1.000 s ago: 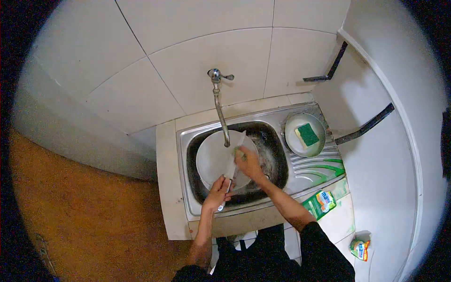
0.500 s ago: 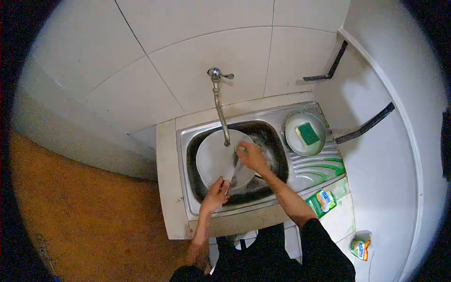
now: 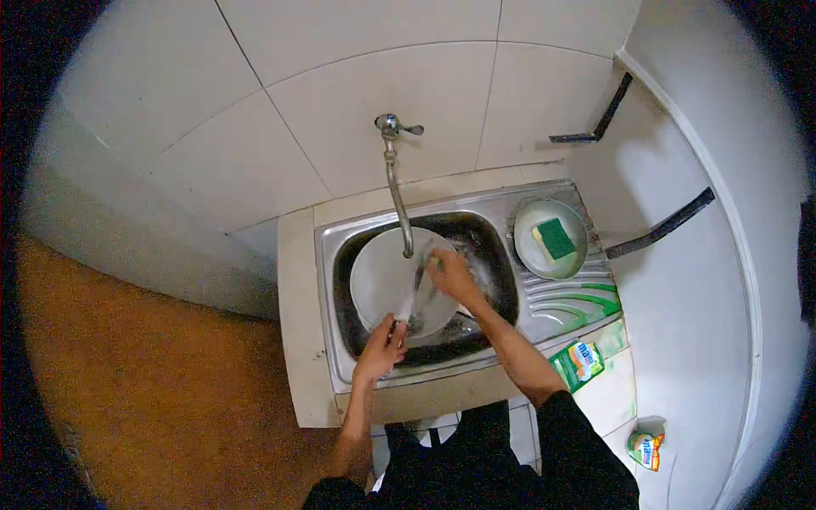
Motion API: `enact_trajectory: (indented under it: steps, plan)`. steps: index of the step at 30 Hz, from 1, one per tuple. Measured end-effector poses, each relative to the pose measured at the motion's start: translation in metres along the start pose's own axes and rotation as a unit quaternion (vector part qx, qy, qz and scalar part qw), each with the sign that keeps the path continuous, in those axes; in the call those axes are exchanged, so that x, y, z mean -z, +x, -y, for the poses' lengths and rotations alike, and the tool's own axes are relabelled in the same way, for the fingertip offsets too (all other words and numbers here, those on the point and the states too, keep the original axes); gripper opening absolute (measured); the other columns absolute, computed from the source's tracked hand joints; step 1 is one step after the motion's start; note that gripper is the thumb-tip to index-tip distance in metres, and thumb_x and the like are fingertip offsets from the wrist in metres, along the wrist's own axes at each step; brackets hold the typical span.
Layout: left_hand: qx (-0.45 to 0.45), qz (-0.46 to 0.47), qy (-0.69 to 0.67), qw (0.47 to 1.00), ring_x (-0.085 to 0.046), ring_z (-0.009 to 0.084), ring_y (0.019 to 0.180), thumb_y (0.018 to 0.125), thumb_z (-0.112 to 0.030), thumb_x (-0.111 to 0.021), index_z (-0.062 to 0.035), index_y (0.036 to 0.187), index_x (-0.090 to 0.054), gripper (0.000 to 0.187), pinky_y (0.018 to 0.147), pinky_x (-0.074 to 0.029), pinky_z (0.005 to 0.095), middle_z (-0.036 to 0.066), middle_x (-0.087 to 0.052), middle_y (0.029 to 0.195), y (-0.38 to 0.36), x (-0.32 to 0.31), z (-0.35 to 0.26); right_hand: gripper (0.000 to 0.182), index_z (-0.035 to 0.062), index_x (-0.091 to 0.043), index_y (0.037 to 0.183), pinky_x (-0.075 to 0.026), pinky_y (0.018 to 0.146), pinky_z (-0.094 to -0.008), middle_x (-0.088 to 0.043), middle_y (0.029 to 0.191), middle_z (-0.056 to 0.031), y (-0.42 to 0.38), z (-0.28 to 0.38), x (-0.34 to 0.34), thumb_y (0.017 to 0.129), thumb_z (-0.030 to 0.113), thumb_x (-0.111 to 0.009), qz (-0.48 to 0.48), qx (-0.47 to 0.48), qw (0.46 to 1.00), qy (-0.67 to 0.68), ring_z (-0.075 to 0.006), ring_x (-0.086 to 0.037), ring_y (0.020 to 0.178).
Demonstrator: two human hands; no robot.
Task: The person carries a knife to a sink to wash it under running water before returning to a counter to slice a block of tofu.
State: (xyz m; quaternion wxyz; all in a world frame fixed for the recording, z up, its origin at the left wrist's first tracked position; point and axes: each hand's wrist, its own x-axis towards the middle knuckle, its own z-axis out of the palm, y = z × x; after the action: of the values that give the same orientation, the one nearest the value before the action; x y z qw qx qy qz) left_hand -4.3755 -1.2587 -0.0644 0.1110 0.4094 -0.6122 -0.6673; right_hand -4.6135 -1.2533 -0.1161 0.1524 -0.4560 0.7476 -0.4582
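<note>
Over the sink, my left hand is closed around the lower end of a slim, pale, shiny utensil; blur hides its exact kind. My right hand is beside the utensil's upper end, fingers curled together. Whatever is between those fingers is too small to make out. Beneath both hands a large round whitish plate or basin lies in the sink, with wet, sudsy patches around it. The faucet reaches down from the wall, its spout just above the utensil.
On the drainboard, a bowl holds a green and yellow sponge. A green detergent pouch lies on the counter's right front. Another pouch stands lower right. Black brackets jut from the right wall.
The camera view has shifted slightly. My right hand has moved a little along the utensil's upper part, while my left hand keeps its hold at the lower end.
</note>
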Motion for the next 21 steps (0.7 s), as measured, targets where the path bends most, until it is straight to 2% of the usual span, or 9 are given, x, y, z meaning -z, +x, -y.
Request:
enact_trajectory:
  steps: [4,7,9,11,12,14,16,19,21]
  plan:
    - [-0.032,-0.004,-0.012,0.999,-0.043,0.0072,0.06,0.101,-0.027,-0.047,-0.0042,0.111,-0.046,0.025,0.048,-0.038,0.023,0.0,-0.048,0.077,0.006,0.004,-0.014,0.017,0.0015,-0.062,0.087,-0.049,0.062,-0.0439,-0.064,0.077,-0.0236,-0.04,0.021,-0.016,0.078,0.016,-0.062,-0.022,0.18,0.982,-0.048,-0.0391,-0.064,0.068]
    - [0.008,0.025,-0.039,0.999,-0.041,0.0071,0.058,0.101,-0.029,-0.046,-0.0064,0.109,-0.046,0.024,0.047,-0.036,0.0227,-0.001,-0.046,0.076,0.006,0.003,-0.01,0.016,0.0024,-0.061,0.09,-0.048,0.059,-0.0427,-0.064,0.073,-0.0199,-0.013,0.026,0.004,0.082,0.017,-0.061,-0.025,0.07,0.996,0.053,-0.033,-0.063,0.062]
    - [-0.014,0.031,-0.016,0.999,-0.041,0.0072,0.057,0.101,-0.029,-0.046,-0.0063,0.108,-0.046,0.024,0.047,-0.036,0.0227,0.0,-0.046,0.076,0.006,0.0,-0.007,0.032,0.0058,-0.061,0.106,-0.047,0.08,-0.0474,-0.063,0.098,-0.0217,0.011,-0.026,-0.018,0.086,0.03,-0.06,-0.038,-0.052,0.994,0.09,-0.04,-0.06,0.086]
    - [0.001,0.035,-0.001,0.999,-0.042,0.0074,0.058,0.1,-0.03,-0.047,-0.0058,0.107,-0.047,0.025,0.046,-0.035,0.0232,0.001,-0.047,0.075,0.005,-0.007,-0.001,0.034,0.0056,-0.06,0.11,-0.047,0.083,-0.0463,-0.062,0.099,-0.019,0.014,-0.042,-0.016,0.089,0.032,-0.059,-0.038,-0.155,0.979,0.128,-0.0372,-0.06,0.09]
    - [-0.011,0.034,0.011,0.999,-0.042,0.0077,0.058,0.1,-0.03,-0.047,-0.0054,0.108,-0.047,0.025,0.046,-0.036,0.0237,0.001,-0.047,0.074,0.008,-0.008,0.009,0.027,0.0038,-0.058,0.105,-0.048,0.077,-0.0429,-0.062,0.086,-0.0154,0.015,-0.029,-0.004,0.09,0.026,-0.059,-0.036,-0.19,0.969,0.153,-0.0309,-0.06,0.081]
    - [-0.036,0.033,0.039,0.998,-0.044,0.0083,0.059,0.1,-0.03,-0.047,-0.0046,0.109,-0.047,0.027,0.047,-0.037,0.0246,0.001,-0.047,0.073,0.007,-0.008,0.032,0.023,0.0013,-0.057,0.101,-0.048,0.071,-0.039,-0.062,0.076,-0.013,0.011,-0.032,-0.008,0.09,0.021,-0.06,-0.083,-0.151,0.974,0.145,-0.0249,-0.061,0.075]
    - [-0.041,0.028,0.065,0.997,-0.046,0.009,0.06,0.1,-0.029,-0.047,-0.0035,0.11,-0.047,0.028,0.049,-0.04,0.0255,0.002,-0.049,0.073,0.005,-0.007,0.036,0.025,0.0002,-0.056,0.101,-0.048,0.075,-0.0381,-0.061,0.08,-0.0157,0.002,-0.053,-0.025,0.089,0.022,-0.061,-0.178,0.0,0.981,0.071,-0.0252,-0.06,0.08]
    - [-0.043,0.039,0.107,0.993,-0.049,0.0111,0.062,0.101,-0.028,-0.046,-0.0011,0.11,-0.047,0.029,0.053,-0.043,0.0266,0.004,-0.052,0.075,0.004,-0.004,0.036,0.028,-0.0012,-0.056,0.103,-0.046,0.081,-0.038,-0.059,0.088,-0.0179,-0.012,-0.038,-0.017,0.088,0.022,-0.063,-0.145,0.038,0.988,0.047,-0.026,-0.058,0.086]
    - [-0.02,0.053,0.117,0.992,-0.05,0.0126,0.063,0.101,-0.028,-0.046,0.0006,0.109,-0.047,0.03,0.055,-0.045,0.0275,0.005,-0.054,0.076,-0.007,-0.004,0.033,0.027,-0.0007,-0.057,0.103,-0.048,0.077,-0.0372,-0.059,0.088,-0.0156,0.0,-0.045,-0.012,0.089,0.022,-0.063,-0.175,-0.041,0.982,0.053,-0.0236,-0.058,0.085]
